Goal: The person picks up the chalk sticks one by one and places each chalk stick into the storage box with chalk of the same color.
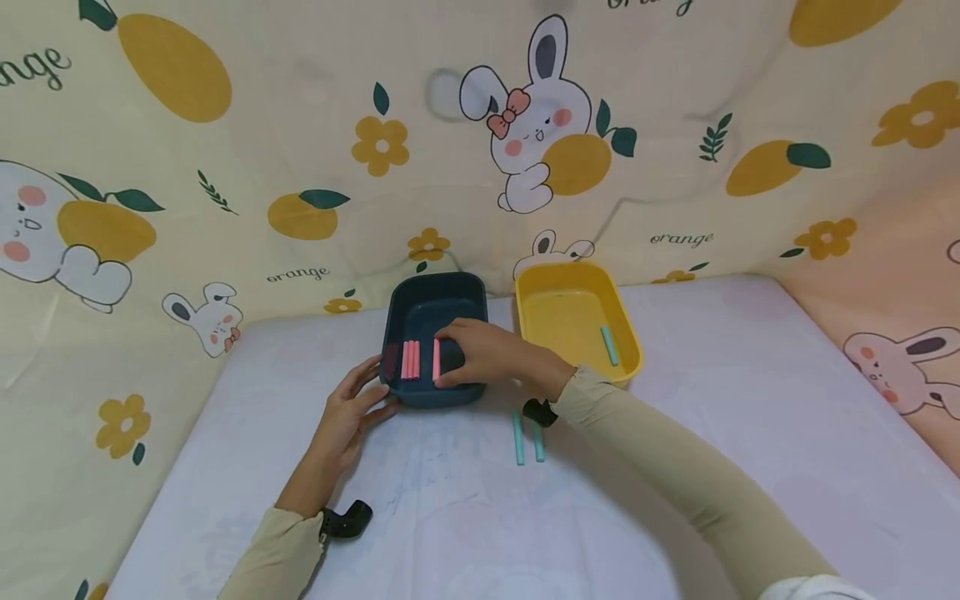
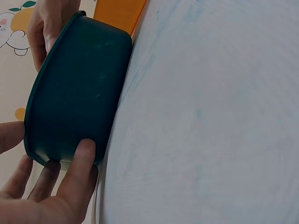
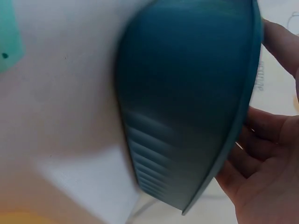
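Observation:
A dark blue tray [image 1: 431,312] stands on the white table with several pink sticks [image 1: 410,360] lying in it. My right hand [image 1: 444,360] reaches into the tray and pinches one pink stick [image 1: 436,357] between fingers and thumb. My left hand [image 1: 367,392] rests against the tray's near left corner, thumb [image 2: 79,168] on the outer wall [image 2: 74,93] and fingers straight along the side. The right wrist view shows the tray's wall [image 3: 187,93] with the left hand's palm [image 3: 266,186] behind it.
A yellow tray [image 1: 547,283] stands right of the blue one with one teal stick [image 1: 609,344] in it. Two teal sticks [image 1: 517,437] lie on the table near my right wrist. A printed cloth backdrop [image 1: 300,125] closes the back and sides.

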Action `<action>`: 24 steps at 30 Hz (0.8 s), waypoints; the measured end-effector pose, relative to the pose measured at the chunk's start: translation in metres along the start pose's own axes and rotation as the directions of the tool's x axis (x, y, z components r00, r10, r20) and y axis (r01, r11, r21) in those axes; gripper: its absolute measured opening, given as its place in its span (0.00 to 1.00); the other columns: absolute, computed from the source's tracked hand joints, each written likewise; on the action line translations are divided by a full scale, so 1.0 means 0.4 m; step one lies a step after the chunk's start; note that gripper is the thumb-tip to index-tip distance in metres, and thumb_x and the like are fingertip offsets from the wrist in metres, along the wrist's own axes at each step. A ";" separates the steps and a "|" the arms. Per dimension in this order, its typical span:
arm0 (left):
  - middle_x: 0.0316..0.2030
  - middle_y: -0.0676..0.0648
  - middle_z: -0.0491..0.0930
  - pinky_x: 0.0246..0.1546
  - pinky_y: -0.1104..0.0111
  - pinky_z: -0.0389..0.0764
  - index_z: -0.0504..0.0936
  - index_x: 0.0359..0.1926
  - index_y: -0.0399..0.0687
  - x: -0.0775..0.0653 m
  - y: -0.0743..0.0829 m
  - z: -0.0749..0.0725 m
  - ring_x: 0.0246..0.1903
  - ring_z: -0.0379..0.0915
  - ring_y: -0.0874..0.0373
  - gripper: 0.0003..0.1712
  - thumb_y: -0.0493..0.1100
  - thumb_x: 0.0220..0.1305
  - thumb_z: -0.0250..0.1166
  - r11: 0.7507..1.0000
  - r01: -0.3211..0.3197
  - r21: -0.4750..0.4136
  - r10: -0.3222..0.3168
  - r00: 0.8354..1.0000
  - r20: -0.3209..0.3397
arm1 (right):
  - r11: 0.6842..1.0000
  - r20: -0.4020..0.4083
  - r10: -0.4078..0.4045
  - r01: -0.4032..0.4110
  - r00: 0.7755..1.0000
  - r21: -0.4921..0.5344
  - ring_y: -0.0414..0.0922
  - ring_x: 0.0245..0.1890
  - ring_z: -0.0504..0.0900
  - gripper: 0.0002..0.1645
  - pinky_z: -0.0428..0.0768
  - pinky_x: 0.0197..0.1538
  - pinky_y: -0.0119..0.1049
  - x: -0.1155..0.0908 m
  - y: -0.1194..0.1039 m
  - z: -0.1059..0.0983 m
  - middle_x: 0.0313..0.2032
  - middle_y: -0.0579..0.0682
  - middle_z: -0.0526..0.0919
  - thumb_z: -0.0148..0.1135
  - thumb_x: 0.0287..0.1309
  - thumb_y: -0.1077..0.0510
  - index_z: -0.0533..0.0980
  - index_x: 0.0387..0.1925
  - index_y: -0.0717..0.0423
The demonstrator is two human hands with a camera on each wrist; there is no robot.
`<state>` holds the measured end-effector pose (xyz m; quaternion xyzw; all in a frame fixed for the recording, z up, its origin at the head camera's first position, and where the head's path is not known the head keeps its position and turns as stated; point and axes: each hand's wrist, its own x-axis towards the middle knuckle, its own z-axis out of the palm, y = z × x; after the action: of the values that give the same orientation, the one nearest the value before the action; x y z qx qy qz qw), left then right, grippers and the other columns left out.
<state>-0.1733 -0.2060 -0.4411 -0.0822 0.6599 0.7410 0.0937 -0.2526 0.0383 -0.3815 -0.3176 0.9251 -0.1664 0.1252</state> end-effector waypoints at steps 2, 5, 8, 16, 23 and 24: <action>0.74 0.47 0.59 0.55 0.61 0.83 0.61 0.75 0.56 0.000 0.001 0.000 0.54 0.75 0.57 0.32 0.36 0.73 0.55 1.000 0.003 -0.006 -0.003 1.000 0.006 | 1.000 0.003 -0.004 0.004 1.000 -0.002 0.45 0.62 0.72 0.48 0.73 0.69 0.44 0.011 0.001 0.004 0.66 0.49 0.73 0.68 0.53 0.31 0.68 0.69 0.49; 0.74 0.46 0.58 0.56 0.61 0.82 0.61 0.75 0.55 0.000 0.002 0.000 0.53 0.75 0.57 0.32 0.36 0.73 0.56 1.000 0.000 -0.006 0.000 1.000 0.012 | 1.000 0.004 0.000 0.000 1.000 -0.001 0.45 0.62 0.72 0.47 0.72 0.70 0.44 0.029 0.004 0.013 0.66 0.49 0.73 0.68 0.53 0.31 0.69 0.69 0.49; 0.74 0.46 0.59 0.56 0.61 0.82 0.61 0.75 0.53 0.000 0.000 0.000 0.52 0.76 0.59 0.32 0.36 0.73 0.56 1.000 -0.010 -0.009 0.010 1.000 0.021 | 1.000 0.010 0.010 -0.010 1.000 -0.011 0.45 0.62 0.72 0.47 0.72 0.70 0.45 0.047 0.006 0.024 0.66 0.49 0.73 0.68 0.53 0.31 0.69 0.69 0.49; 0.73 0.44 0.59 0.53 0.63 0.83 0.60 0.75 0.51 -0.001 -0.007 -0.001 0.51 0.76 0.61 0.32 0.35 0.73 0.56 0.999 -0.034 -0.027 0.035 0.999 0.039 | 0.997 0.043 0.010 -0.006 0.999 -0.079 0.45 0.63 0.73 0.48 0.70 0.72 0.43 0.100 0.004 0.040 0.66 0.51 0.74 0.67 0.54 0.30 0.69 0.68 0.52; 0.74 0.43 0.58 0.54 0.64 0.83 0.60 0.75 0.51 -0.004 -0.002 -0.003 0.54 0.75 0.59 0.32 0.35 0.73 0.56 0.999 -0.040 -0.020 0.040 0.998 0.037 | 0.993 0.082 0.034 -0.025 0.996 -0.117 0.47 0.66 0.72 0.47 0.68 0.73 0.42 0.137 -0.006 0.040 0.67 0.53 0.73 0.67 0.55 0.32 0.69 0.68 0.53; 0.74 0.43 0.58 0.54 0.64 0.83 0.60 0.75 0.51 -0.005 -0.001 -0.002 0.54 0.75 0.59 0.32 0.35 0.73 0.56 0.999 -0.036 -0.017 0.037 0.999 0.038 | 0.993 0.088 0.039 -0.029 0.995 -0.116 0.47 0.66 0.72 0.47 0.68 0.73 0.42 0.140 -0.006 0.041 0.67 0.53 0.73 0.68 0.55 0.33 0.69 0.68 0.54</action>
<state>-0.1713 -0.2069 -0.4411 -0.0567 0.6533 0.7494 0.0920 -0.2889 -0.0026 -0.4024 -0.3156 0.9318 -0.0964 0.1510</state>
